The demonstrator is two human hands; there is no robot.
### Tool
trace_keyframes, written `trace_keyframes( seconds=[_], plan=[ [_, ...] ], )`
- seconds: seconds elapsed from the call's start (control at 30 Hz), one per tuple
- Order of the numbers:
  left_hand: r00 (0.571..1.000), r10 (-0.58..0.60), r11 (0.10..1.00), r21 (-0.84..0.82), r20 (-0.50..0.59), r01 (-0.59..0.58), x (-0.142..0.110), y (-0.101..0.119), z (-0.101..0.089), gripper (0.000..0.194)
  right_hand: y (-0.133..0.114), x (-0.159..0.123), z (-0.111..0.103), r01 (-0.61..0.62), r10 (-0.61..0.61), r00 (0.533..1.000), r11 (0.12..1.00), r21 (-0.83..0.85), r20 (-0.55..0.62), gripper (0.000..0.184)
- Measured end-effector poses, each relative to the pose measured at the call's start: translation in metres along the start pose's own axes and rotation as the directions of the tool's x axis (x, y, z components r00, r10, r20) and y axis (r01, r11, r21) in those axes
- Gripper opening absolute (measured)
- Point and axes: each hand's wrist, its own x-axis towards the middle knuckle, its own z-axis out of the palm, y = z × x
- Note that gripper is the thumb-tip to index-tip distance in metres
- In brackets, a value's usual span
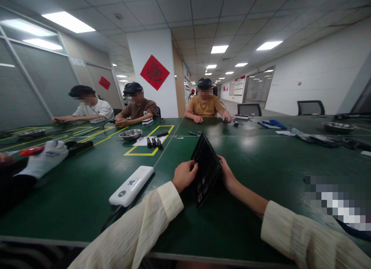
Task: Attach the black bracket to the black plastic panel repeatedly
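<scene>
Measuring the room about our hands first, we find the green table (255,157) running on to the right of the tray as far as the pixelated patch near the right border, while its near edge crosses below our forearms. On the left the white power bank (131,186) narrows the space, lying slantwise just beside our left sleeve (145,226). Farther off, past a seam in the tabletop, a yellow taped rectangle (140,154) surrounds a few black pieces (154,143), and a metal bowl (130,135) sits by its left side. The black tray (206,170) is between our two hands, above the table in front of us, tipped up steeply, its compartmented face turned leftward and toward us. One corner points up and away, another down toward our side; in our view its longest span runs from top to bottom, though foreshortening hides which side is truly longer. Pale shapes show near its lower corner. Our left hand (184,175) comes in from the lower left, wrist bent slightly, fingers curled and thumb forward at that face, with a small blue spot by the fingertips; we cannot tell whether they pinch anything. Our right hand (227,173) reaches in from the lower right, forearm slanting up and inward, holding the tray by its right edge, its fingers partly hidden behind.
</scene>
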Motion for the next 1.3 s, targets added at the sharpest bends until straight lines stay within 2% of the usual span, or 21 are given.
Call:
trace_keyframes(
  seconds=[0.2, 0.77, 0.93, 1.3],
  plan=[
    [1.0, -0.015, 0.999, 0.033, 0.003, 0.015, 0.0006, 0.0008, -0.0005, 0.043, 0.0073, 0.006, -0.0015, -0.005, 0.005, 1.0, 1.0, 0.024, -0.019, 0.04],
    [1.0, -0.013, 0.999, 0.04, 0.014, 0.013, 0.0001, -0.0005, -0.0005, 0.036, 0.0083, 0.0069, -0.002, 0.009, -0.009, 1.0, 1.0, 0.003, -0.021, 0.036],
    [0.999, -0.041, 0.997, 0.067, 0.007, 0.04, 0.0003, -0.0005, -0.0002, 0.042, 0.0103, 0.0093, -0.0028, 0.002, -0.002, 1.0, 1.0, 0.009, -0.026, 0.036],
    [0.999, -0.023, 0.995, 0.094, 0.037, 0.019, -0.0016, 0.0039, -0.0039, 0.035, 0.003, 0.0019, 0.0, 0.015, -0.015, 1.0, 1.0, 0.007, -0.003, 0.037]
  ],
)
